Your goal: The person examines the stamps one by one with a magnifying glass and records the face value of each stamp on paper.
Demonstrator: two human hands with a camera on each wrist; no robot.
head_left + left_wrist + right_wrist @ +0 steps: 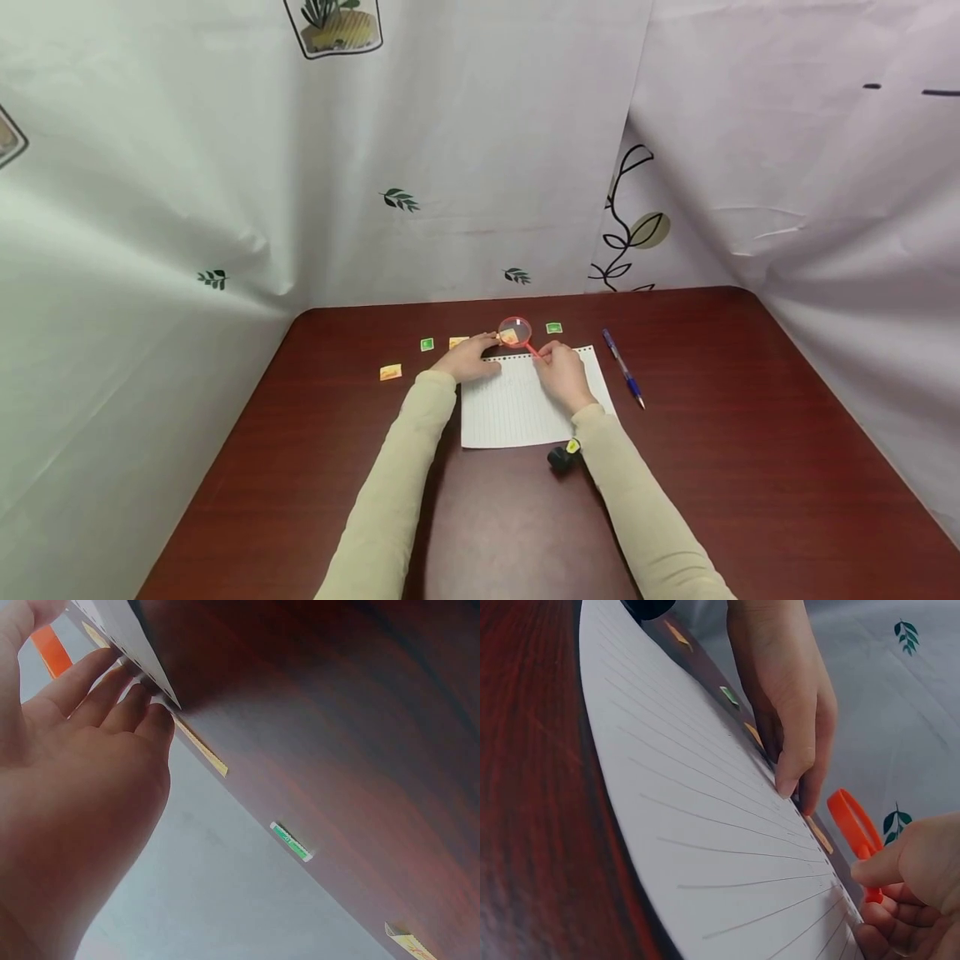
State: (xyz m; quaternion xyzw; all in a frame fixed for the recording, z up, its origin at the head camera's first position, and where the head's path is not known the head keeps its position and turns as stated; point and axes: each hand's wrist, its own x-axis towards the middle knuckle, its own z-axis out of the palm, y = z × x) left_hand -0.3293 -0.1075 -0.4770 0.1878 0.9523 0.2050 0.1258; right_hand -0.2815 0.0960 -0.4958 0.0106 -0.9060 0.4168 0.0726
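Observation:
My right hand [564, 379] pinches the handle of a red magnifying glass [844, 814] between thumb and fingers. Its round lens [515, 325] is held over an orange stamp-like paper piece [509, 337] beyond the sheet's top edge. My left hand [467, 358] lies over the upper left corner of a lined white sheet [517, 408] with a perforated top edge. Its fingers are extended, the tips close to that orange piece; whether they touch it I cannot tell. In the left wrist view the left palm [97, 772] shows nothing gripped.
Another orange piece [456, 342] lies partly behind the left hand. Farther left are a green piece [427, 344] and an orange one [391, 372]. A second green piece [554, 327] sits behind the right hand. A blue pen [622, 367] rests right of the sheet. Patterned cloth [465, 167] hangs behind the table.

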